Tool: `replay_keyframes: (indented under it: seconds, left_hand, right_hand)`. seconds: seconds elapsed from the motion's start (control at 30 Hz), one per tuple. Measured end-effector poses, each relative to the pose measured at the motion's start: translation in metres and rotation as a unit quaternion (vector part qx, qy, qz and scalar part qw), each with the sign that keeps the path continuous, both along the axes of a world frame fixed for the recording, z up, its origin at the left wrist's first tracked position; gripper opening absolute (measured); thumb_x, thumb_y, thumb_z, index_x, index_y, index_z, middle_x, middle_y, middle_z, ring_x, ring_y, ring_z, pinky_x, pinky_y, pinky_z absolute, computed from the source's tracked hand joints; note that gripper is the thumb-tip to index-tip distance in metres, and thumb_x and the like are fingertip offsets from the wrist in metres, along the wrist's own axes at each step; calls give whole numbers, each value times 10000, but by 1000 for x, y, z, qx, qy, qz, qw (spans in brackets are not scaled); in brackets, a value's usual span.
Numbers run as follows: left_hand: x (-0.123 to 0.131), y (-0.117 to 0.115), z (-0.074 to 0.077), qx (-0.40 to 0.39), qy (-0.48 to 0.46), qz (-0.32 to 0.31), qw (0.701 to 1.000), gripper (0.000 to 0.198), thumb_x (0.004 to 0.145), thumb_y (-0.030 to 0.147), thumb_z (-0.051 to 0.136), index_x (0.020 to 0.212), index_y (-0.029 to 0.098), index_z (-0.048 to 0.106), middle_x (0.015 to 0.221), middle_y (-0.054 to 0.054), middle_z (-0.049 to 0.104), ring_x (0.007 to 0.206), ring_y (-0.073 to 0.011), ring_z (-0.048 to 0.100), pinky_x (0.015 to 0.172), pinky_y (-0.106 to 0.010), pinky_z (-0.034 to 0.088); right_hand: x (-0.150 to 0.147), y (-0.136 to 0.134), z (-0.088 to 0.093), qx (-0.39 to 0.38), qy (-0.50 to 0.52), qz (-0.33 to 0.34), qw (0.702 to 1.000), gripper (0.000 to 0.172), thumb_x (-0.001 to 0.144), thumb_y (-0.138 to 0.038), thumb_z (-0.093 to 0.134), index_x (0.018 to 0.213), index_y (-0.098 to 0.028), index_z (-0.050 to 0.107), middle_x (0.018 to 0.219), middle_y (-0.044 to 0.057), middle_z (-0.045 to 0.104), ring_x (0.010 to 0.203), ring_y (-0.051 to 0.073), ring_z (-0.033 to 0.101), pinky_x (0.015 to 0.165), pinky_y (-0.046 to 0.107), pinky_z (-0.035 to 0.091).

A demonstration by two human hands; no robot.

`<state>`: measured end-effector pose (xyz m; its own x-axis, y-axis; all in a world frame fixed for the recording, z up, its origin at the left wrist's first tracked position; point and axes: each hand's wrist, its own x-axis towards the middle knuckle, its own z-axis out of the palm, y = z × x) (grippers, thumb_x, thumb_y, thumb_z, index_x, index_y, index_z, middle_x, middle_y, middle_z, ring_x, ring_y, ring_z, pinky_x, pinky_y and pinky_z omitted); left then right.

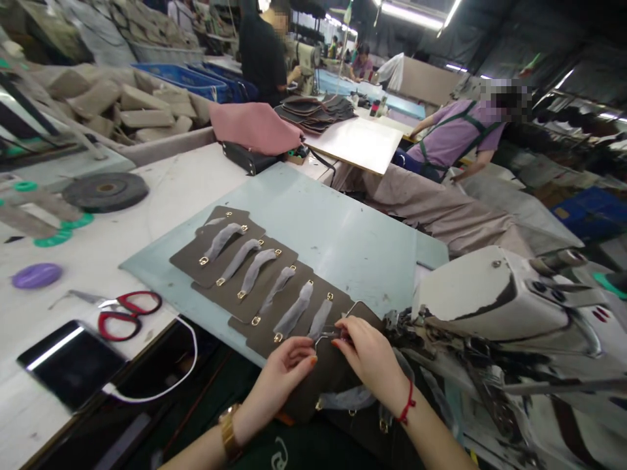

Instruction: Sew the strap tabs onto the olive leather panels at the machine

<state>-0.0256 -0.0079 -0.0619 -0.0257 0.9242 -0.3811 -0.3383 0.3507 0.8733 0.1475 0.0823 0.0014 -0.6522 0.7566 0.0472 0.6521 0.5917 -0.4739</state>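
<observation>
My left hand [289, 367] is closed at the near edge of a dark brown panel, fingers curled and thumb pressed in; what it grips is hidden. Beside it my right hand [366, 346] pinches a slim metal tool [327, 335], which looks like small snips, with its tip near my left fingertips. Under and behind my hands lie overlapping brown panels [206, 277], each with a strap wrapped in pale grey film [294, 310] and small gold buckles [278, 338] at its ends. More wrapped straps [345, 398] lie on panels below my right hand.
A sewing machine [470, 294] stands close at the right. The panels lie on a pale blue board [337, 228]. Left are red-handled scissors [120, 316], a phone [71, 365] with a white cable, and a tape roll [105, 190]. Other people work further back.
</observation>
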Motion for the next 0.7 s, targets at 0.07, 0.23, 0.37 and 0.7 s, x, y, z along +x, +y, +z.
replay_keyframes:
  seconds: [0.07, 0.23, 0.37, 0.7]
  left_hand:
    - [5, 4, -1, 49, 75, -9, 996, 384, 743, 309, 725, 1089, 203, 595, 849, -14, 632, 774, -166, 592, 663, -249, 468]
    - [3, 24, 7, 155, 259, -31, 953, 129, 853, 291, 589, 896, 218, 685, 796, -21, 629, 712, -170, 566, 680, -263, 436]
    - [-8, 25, 8, 150, 300, -46, 941, 196, 885, 312, 540, 791, 215, 681, 748, -28, 664, 710, -186, 603, 684, -268, 433]
    - [-6, 9, 4, 64, 157, 4, 986, 167, 830, 326, 601, 893, 194, 681, 892, -50, 715, 810, -208, 648, 738, -281, 497]
  right_hand:
    - [3, -3, 1, -14, 23, -12, 1000, 139, 876, -125, 562, 1007, -172, 554, 927, 54, 606, 870, 197, 575, 780, 316, 479]
    - [3, -7, 4, -30, 48, -49, 997, 149, 905, -144, 526, 1051, -174, 525, 968, 61, 580, 904, 197, 566, 812, 320, 476]
    - [5, -5, 6, -14, -3, -17, 1000, 125, 883, -144, 577, 1001, -182, 557, 981, 53, 575, 915, 193, 559, 807, 309, 467]
    - [-6, 7, 7, 71, -136, 120, 981, 171, 824, -249, 709, 954, -197, 610, 948, 23, 580, 834, 181, 569, 694, 281, 426]
